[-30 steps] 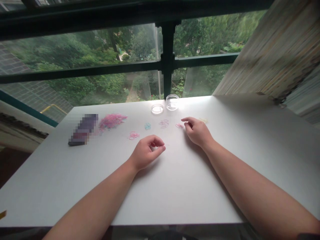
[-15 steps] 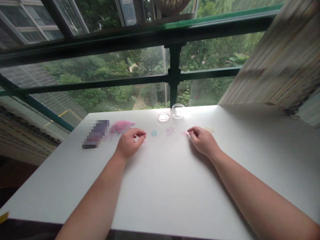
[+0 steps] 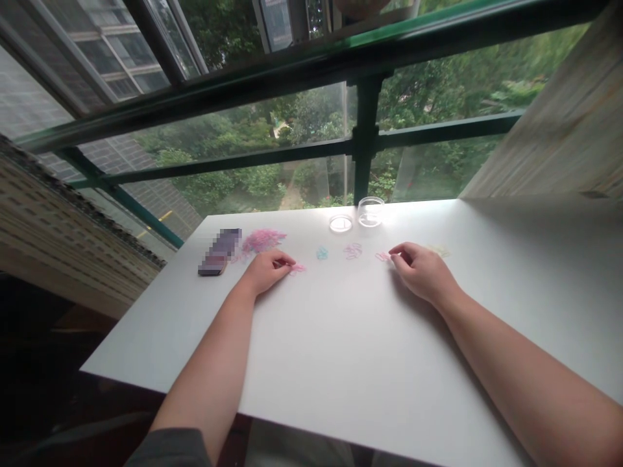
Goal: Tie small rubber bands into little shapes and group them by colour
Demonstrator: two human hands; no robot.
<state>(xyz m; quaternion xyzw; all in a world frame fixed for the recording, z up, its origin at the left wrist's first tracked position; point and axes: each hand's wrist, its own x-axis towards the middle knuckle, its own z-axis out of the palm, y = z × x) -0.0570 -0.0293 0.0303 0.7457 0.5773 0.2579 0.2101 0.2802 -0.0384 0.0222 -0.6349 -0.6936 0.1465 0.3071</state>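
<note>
My left hand (image 3: 267, 271) rests low over the white table, thumb and forefinger pinched together at a few small pink looped pieces (image 3: 298, 268). Whether a piece is between those fingertips is too small to see. My right hand (image 3: 422, 269) is also in a pinch, its fingertips at a little group of reddish-pink pieces (image 3: 382, 257); what they hold, if anything, I cannot make out. Between the hands lie a teal group (image 3: 322, 253) and a purple group (image 3: 353, 250) of similar thin pieces. Pale yellow pieces (image 3: 439, 251) lie just beyond my right hand.
A larger mixed pink heap (image 3: 263, 240) lies behind my left hand, beside a phone-like, pixelated object (image 3: 220, 253). Two clear round dishes, a shallow one (image 3: 341, 224) and a taller one (image 3: 371, 213), stand at the table's (image 3: 335, 344) back edge, near the green-framed window.
The view has swung left, so everything sits further right. My left hand has lowered to the pink pieces and its fingertips have come together. My right hand stays by the reddish-pink group.
</note>
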